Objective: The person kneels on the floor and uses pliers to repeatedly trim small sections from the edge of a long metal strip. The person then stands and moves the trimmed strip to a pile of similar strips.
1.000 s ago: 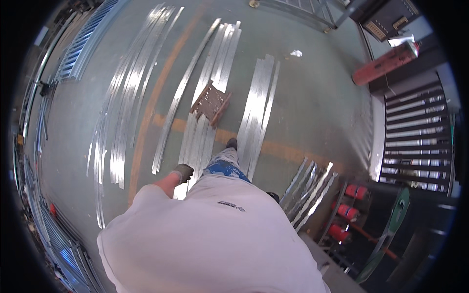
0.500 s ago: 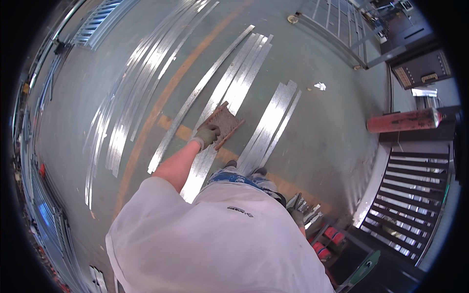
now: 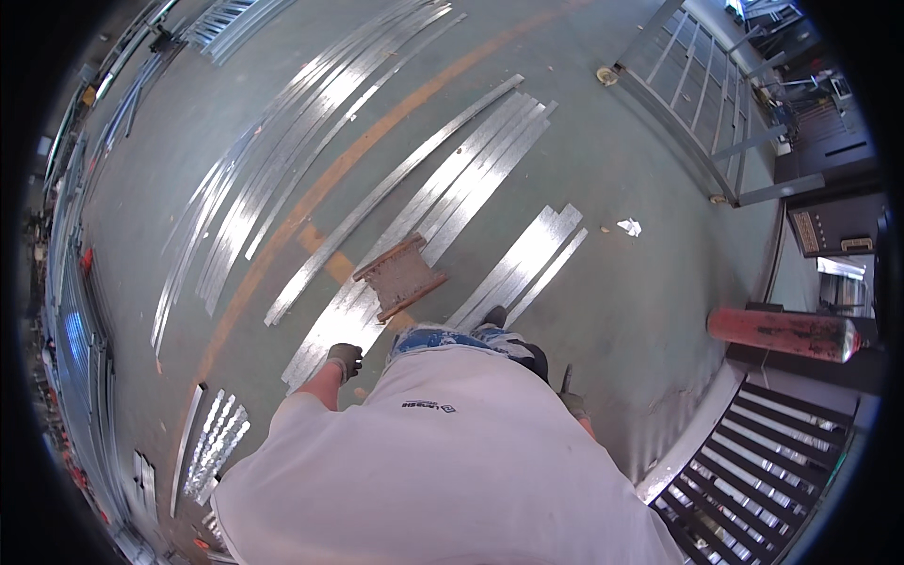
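My left hand (image 3: 346,360), in a dark glove, hangs below the brown stool-like piece, apart from it. Its fingers are loosely curled, and nothing shows between them. The brown piece (image 3: 403,276), rough and worn with a raised rail along two sides, sits over the long shiny metal strips (image 3: 325,334). At my right side, my gloved right hand (image 3: 573,405) is partly hidden by my body and closed around a slender dark tool (image 3: 567,379); its kind is not clear. A shorter group of strips (image 3: 523,259) lies ahead of my feet.
More long strips (image 3: 311,104) lie beyond an orange floor line (image 3: 377,132). A wheeled metal frame (image 3: 678,122) stands far right. Nearer on that side are a red cylinder (image 3: 782,334) and a dark slatted rack (image 3: 753,461). Perforated strips (image 3: 217,443) lie at the left.
My left hand has let go of the brown piece and drawn back toward me. The view has turned, bringing perforated strips in at left; the red containers at right have left it.
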Demonstrator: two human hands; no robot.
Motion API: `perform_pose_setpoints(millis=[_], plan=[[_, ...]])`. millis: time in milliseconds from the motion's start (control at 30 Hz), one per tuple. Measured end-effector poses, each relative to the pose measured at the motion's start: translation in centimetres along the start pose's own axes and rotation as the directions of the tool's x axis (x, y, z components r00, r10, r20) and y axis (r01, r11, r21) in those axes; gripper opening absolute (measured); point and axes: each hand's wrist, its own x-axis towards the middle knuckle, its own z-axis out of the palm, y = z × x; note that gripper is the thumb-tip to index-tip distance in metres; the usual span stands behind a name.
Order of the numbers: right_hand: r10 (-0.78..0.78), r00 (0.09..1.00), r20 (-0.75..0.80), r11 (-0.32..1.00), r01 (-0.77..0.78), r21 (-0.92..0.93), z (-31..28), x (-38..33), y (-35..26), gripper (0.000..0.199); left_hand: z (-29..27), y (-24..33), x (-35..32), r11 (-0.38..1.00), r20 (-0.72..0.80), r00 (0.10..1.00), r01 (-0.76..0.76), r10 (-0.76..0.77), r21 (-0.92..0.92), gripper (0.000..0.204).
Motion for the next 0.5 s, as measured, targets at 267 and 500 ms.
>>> perform_pose_setpoints(millis=[267, 500], plan=[[0.321, 0.938, 0.131, 0.752, -0.337, 0.566, -19.5, 11.3, -15.1, 0.018, 9.4, 18.3, -4.8, 0.889, -0.334, 0.855, -0.448, 0.397, -0.09, 0.056], [0.153, 0.987, 0.042, 0.841, -0.152, 0.519, -27.4, 16.1, -27.1, 0.019, 9.9, 28.3, 3.0, 0.95, -0.335, 0.9, -0.309, 0.278, -0.043, 0.083]])
